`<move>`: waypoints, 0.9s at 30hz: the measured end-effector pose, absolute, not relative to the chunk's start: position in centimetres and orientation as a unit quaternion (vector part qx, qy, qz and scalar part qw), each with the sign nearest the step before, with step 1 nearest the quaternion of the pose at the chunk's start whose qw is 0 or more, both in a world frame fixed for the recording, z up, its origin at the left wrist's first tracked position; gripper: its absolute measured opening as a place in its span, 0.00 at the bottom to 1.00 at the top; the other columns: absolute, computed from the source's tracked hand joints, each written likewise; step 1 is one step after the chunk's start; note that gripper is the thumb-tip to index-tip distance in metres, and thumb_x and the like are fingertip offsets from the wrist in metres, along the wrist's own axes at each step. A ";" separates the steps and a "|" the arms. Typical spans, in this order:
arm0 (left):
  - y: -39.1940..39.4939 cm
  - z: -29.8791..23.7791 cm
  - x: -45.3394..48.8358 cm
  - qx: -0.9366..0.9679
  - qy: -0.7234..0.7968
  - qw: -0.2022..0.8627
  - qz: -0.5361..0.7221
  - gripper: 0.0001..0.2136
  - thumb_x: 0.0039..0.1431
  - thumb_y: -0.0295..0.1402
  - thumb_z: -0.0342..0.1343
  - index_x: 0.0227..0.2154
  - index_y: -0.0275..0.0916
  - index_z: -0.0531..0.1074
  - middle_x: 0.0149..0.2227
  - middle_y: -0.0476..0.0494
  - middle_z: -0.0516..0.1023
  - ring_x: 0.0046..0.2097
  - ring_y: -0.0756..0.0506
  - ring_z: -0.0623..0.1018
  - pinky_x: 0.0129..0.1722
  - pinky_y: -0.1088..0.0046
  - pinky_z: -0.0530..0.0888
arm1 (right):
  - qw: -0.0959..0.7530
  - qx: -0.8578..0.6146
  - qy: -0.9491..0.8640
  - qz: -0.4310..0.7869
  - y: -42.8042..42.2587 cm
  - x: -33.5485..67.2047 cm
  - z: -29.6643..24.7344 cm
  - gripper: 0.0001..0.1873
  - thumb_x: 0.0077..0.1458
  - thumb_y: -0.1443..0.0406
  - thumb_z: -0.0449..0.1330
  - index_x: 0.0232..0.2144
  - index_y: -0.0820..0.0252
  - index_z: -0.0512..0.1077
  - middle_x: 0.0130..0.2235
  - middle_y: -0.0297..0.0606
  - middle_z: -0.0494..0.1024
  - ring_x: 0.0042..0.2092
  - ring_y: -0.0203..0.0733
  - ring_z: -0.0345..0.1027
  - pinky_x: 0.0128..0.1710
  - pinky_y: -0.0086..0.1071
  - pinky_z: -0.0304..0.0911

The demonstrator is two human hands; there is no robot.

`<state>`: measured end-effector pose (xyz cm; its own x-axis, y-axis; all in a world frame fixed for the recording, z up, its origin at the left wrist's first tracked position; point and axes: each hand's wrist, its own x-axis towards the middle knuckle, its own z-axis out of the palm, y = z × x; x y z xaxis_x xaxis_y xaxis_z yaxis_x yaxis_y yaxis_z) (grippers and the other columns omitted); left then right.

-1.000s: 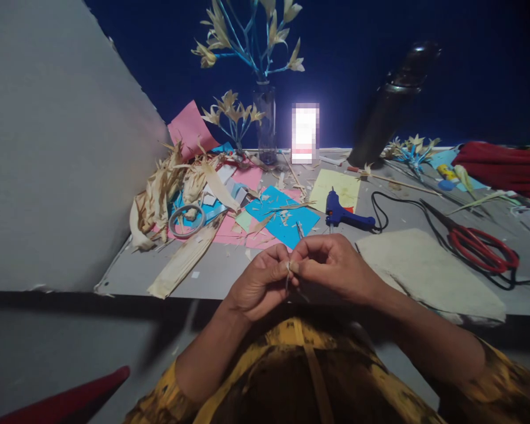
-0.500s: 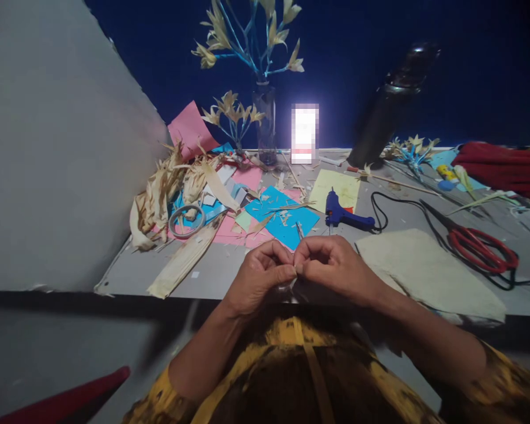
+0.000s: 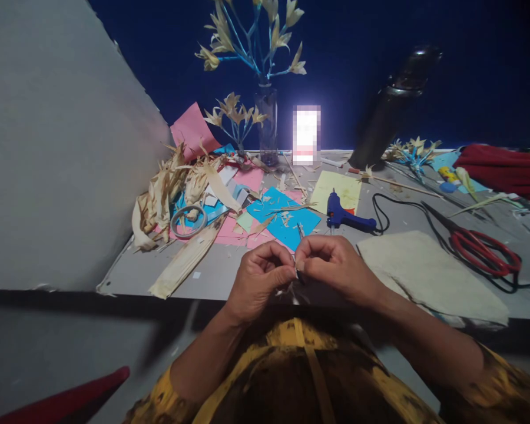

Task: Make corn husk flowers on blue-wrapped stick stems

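Note:
My left hand [image 3: 261, 277] and my right hand [image 3: 331, 266] meet fingertip to fingertip over the table's front edge. Both are closed in a pinch, thumbs against forefingers. Between them a small dark and whitish piece shows at the fingertips, too small to name. Just beyond the fingers lies a blue sheet of paper [image 3: 271, 215] strewn with dry husk scraps. A blue glue gun [image 3: 347, 217] rests past my right hand, and a folded cream cloth [image 3: 437, 274] lies to the right of it.
Dried corn husks [image 3: 159, 188] are heaped at the left beside a tape roll [image 3: 173, 224]. Husk flowers [image 3: 274, 38] stand in a glass vase [image 3: 268, 141]. Red-handled scissors [image 3: 486, 253] lie right, among a black cord. A lit screen [image 3: 306, 135] and a dark bottle [image 3: 380, 118] stand behind.
My fingertips have shifted slightly, and a small dark bit now shows between them. The whole view has moved a little; nothing on the table has changed place.

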<state>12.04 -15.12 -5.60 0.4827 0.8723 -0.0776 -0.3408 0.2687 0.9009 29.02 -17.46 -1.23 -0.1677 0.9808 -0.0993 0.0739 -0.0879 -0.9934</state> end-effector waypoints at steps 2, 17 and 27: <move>-15.0 -5.8 12.1 0.436 0.291 0.740 0.421 0.14 0.46 0.35 0.72 0.26 0.36 0.72 0.25 0.51 0.73 0.24 0.54 0.70 0.25 0.79 0.66 | 0.409 -0.490 -0.529 0.559 -17.6 29.1 -1.1 0.05 0.46 0.67 0.59 0.22 0.61 0.73 0.22 0.30 0.73 0.26 0.33 0.62 0.27 0.27 0.57; -15.0 -4.0 11.6 0.572 0.380 0.571 0.449 0.10 0.48 0.31 0.71 0.23 0.36 0.73 0.24 0.50 0.73 0.27 0.52 0.71 0.27 0.77 0.67 | 0.387 -0.532 -0.674 0.337 -18.9 29.1 -1.1 0.07 0.53 0.69 0.59 0.28 0.61 0.77 0.24 0.32 0.77 0.25 0.33 0.65 0.25 0.26 0.56; -15.3 -3.2 10.8 0.631 0.362 0.527 0.440 0.10 0.50 0.31 0.69 0.23 0.37 0.73 0.24 0.49 0.73 0.27 0.51 0.71 0.27 0.75 0.68 | 0.327 -0.489 -0.700 0.404 -18.5 29.9 0.2 0.09 0.55 0.70 0.58 0.26 0.62 0.76 0.24 0.31 0.76 0.26 0.31 0.64 0.26 0.24 0.55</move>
<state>10.79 -15.30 -3.24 0.3510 0.9203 0.1727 -0.0071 -0.1818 0.9833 29.91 -18.48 0.24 -0.3073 0.9495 0.0630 0.4209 0.1951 -0.8859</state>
